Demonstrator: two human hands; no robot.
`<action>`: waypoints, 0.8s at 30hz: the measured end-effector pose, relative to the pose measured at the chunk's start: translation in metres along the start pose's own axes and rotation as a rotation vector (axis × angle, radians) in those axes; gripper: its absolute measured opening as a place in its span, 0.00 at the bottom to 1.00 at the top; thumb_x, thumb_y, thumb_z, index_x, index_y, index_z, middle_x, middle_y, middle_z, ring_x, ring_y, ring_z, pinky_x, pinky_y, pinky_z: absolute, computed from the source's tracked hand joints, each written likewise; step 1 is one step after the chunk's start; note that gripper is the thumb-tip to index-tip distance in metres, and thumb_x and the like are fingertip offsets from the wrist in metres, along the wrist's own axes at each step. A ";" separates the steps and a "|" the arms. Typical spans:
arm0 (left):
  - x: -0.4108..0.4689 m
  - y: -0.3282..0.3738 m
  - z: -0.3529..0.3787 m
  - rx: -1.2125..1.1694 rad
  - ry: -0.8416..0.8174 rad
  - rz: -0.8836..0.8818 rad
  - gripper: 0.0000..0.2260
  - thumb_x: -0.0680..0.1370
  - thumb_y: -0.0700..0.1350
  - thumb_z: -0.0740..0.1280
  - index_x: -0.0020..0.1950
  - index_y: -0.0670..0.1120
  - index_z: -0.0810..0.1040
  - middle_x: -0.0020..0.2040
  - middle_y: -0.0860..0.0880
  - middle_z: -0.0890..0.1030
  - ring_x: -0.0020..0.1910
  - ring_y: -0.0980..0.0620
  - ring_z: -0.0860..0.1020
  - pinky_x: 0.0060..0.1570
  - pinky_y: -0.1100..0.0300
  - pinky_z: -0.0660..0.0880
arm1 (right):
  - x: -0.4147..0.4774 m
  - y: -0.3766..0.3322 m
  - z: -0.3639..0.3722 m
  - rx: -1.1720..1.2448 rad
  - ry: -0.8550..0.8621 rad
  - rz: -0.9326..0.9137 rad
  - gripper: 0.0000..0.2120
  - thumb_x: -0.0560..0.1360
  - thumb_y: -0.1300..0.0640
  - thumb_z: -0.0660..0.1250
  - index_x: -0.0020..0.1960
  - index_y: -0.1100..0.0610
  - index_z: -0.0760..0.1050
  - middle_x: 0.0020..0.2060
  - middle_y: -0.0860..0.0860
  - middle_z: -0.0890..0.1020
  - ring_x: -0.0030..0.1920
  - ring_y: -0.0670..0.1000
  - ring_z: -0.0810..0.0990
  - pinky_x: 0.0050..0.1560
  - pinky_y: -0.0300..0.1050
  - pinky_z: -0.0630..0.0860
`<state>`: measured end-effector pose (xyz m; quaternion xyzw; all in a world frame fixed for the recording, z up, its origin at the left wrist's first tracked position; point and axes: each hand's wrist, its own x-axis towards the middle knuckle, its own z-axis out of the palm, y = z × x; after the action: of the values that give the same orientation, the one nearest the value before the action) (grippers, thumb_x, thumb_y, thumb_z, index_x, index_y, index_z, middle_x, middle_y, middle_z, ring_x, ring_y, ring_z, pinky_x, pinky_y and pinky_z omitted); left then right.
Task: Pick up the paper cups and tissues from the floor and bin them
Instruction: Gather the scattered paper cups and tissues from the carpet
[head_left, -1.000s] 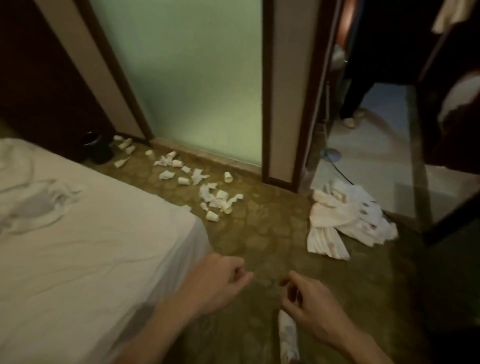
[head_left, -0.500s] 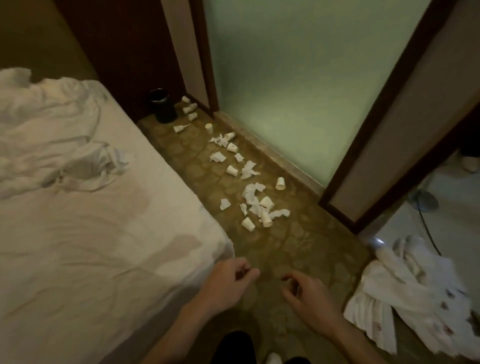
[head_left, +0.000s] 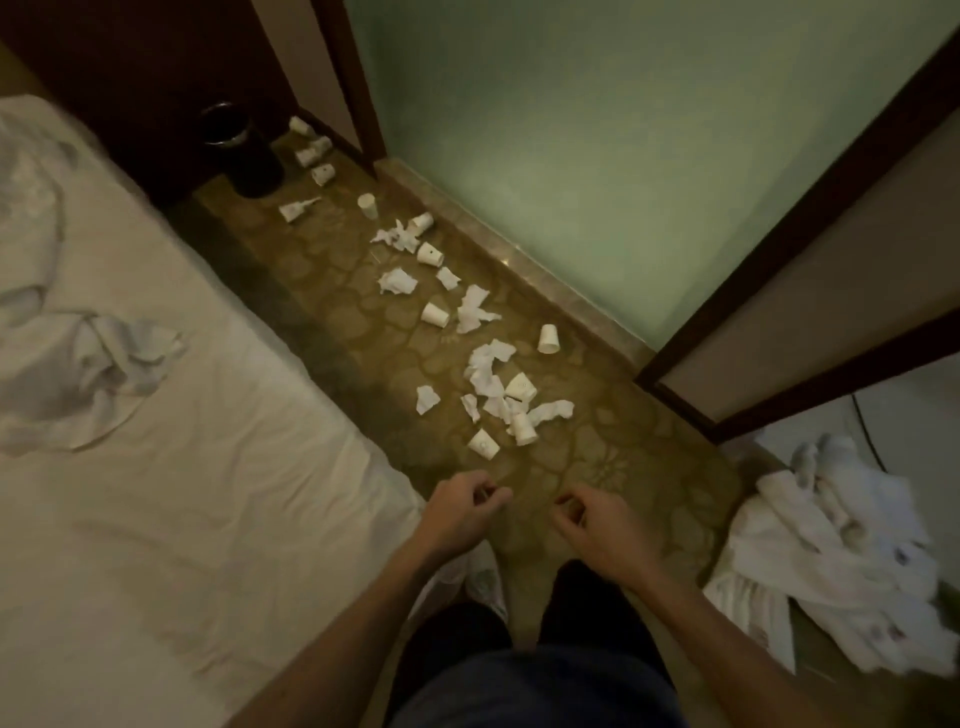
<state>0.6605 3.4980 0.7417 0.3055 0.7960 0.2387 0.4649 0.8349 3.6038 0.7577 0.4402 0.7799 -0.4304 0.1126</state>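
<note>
Since half a second ago the view has tipped downward and drawn closer, so the litter now runs straight ahead, while both hands have kept their place in front of the body. The left hand (head_left: 465, 512) and the right hand (head_left: 605, 525) hover side by side above the floor, fingers loosely curled and grasping nothing.

Just beyond them, on the patterned brown-green floor (head_left: 613, 467), lies the nearest cup (head_left: 483, 444), tipped on its side. From there the small white paper cups (head_left: 548, 339) and crumpled white tissues (head_left: 477, 309) stretch away in a scattered trail, some touching and some apart, toward the far left. The trail ends beside the black cylindrical bin (head_left: 244, 150), which stands upright in the far corner against dark wood.

Along the left runs a bed with a rumpled white sheet (head_left: 156, 493). A frosted pale-green glass panel (head_left: 623, 130) borders the trail on the right, and a heap of crumpled white cloth (head_left: 831, 545) lies on the floor at the near right.
</note>
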 end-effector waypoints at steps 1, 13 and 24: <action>0.017 0.002 -0.004 0.013 -0.020 -0.026 0.10 0.79 0.54 0.67 0.45 0.48 0.80 0.40 0.51 0.80 0.40 0.54 0.78 0.41 0.59 0.74 | 0.017 0.001 -0.003 0.033 -0.003 0.030 0.08 0.78 0.50 0.67 0.56 0.50 0.77 0.42 0.42 0.80 0.43 0.41 0.79 0.47 0.42 0.79; 0.206 0.017 -0.032 0.099 -0.118 -0.360 0.07 0.77 0.51 0.69 0.42 0.50 0.79 0.38 0.50 0.81 0.39 0.50 0.79 0.44 0.53 0.78 | 0.215 0.027 0.000 0.385 -0.076 0.301 0.07 0.78 0.52 0.67 0.54 0.52 0.78 0.44 0.47 0.80 0.46 0.49 0.80 0.52 0.50 0.79; 0.399 -0.046 -0.003 0.380 -0.428 -0.322 0.07 0.79 0.49 0.68 0.50 0.46 0.79 0.45 0.49 0.81 0.48 0.50 0.79 0.50 0.55 0.76 | 0.356 0.069 0.064 0.510 -0.074 0.563 0.11 0.78 0.50 0.65 0.58 0.52 0.77 0.50 0.48 0.81 0.51 0.48 0.79 0.53 0.48 0.78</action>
<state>0.4938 3.7484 0.4752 0.3002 0.7487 -0.0600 0.5880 0.6667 3.7813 0.4823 0.6352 0.4918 -0.5785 0.1415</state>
